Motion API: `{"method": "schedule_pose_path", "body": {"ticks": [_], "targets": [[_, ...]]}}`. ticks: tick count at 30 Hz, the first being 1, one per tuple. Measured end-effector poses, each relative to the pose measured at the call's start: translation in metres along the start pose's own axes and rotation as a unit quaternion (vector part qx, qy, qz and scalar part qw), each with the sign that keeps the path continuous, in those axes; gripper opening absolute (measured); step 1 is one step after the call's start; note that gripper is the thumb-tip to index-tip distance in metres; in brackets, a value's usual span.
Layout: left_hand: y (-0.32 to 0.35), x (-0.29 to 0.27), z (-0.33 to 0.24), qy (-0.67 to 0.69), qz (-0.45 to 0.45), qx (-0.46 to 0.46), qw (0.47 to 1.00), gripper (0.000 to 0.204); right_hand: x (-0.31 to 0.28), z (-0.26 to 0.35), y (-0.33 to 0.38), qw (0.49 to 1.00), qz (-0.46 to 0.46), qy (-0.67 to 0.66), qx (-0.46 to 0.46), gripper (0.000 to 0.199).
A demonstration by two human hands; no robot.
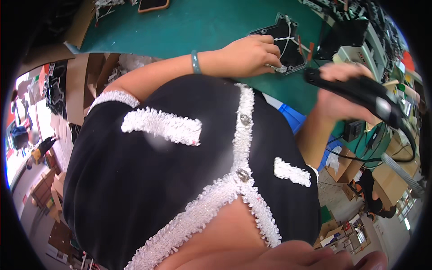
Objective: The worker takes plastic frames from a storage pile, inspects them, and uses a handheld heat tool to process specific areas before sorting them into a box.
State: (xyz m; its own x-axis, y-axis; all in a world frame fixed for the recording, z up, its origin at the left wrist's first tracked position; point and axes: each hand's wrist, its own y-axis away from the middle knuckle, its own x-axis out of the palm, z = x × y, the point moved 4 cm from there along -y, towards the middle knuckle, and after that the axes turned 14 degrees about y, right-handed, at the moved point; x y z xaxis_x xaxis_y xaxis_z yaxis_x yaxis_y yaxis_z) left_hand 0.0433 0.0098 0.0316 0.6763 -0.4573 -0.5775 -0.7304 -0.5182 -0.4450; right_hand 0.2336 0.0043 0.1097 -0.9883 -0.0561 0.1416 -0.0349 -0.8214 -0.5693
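Observation:
My left hand (254,55) rests at the near left edge of a black plastic housing (291,55), its fingers curled round that edge beside a small whitish part. Thin white wires (288,33) run across the inside of the housing, which lies flat on the green table. Off to the right, my right hand (340,96) is wrapped round a black corded electric screwdriver (360,95), held tilted above the table and smeared by motion. A black cable (411,139) loops down from its lower right end. The tool's tip is too blurred to make out.
The green table (193,27) carries a phone (153,4) at its far edge. A whitish box-shaped device (360,54) stands behind my right hand, near piled dark parts. Below the table's right side are a blue bin (292,118) and cardboard boxes (344,166).

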Motion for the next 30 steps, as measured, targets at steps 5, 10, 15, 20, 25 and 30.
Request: {"method": "schedule_pose_path", "body": {"ticks": [5,10,15,20,25,30], "targets": [[-0.003,0.002,0.001,0.018,0.010,-0.014,1.000,0.029,-0.129,0.062,-0.038,0.950,-0.246,0.172,-0.090,0.107],[-0.014,-0.004,-0.001,-0.012,-0.003,-0.011,1.000,0.047,-0.130,0.025,-0.053,0.952,-0.202,0.229,-0.015,0.105],[0.001,-0.020,0.026,-0.050,-0.031,-0.032,0.998,0.060,-0.106,0.011,-0.014,0.977,-0.166,0.119,0.054,0.104],[-0.001,-0.016,0.027,-0.024,-0.051,-0.030,0.998,0.049,-0.025,0.013,-0.003,0.994,-0.105,-0.037,-0.004,0.107],[-0.015,-0.028,-0.009,0.020,-0.084,0.039,0.996,0.036,0.004,0.014,-0.012,0.996,-0.060,-0.063,-0.024,0.108],[-0.015,-0.027,-0.011,0.064,-0.120,0.047,0.990,0.019,0.011,0.016,-0.017,0.993,-0.045,-0.100,-0.032,0.109]]}}
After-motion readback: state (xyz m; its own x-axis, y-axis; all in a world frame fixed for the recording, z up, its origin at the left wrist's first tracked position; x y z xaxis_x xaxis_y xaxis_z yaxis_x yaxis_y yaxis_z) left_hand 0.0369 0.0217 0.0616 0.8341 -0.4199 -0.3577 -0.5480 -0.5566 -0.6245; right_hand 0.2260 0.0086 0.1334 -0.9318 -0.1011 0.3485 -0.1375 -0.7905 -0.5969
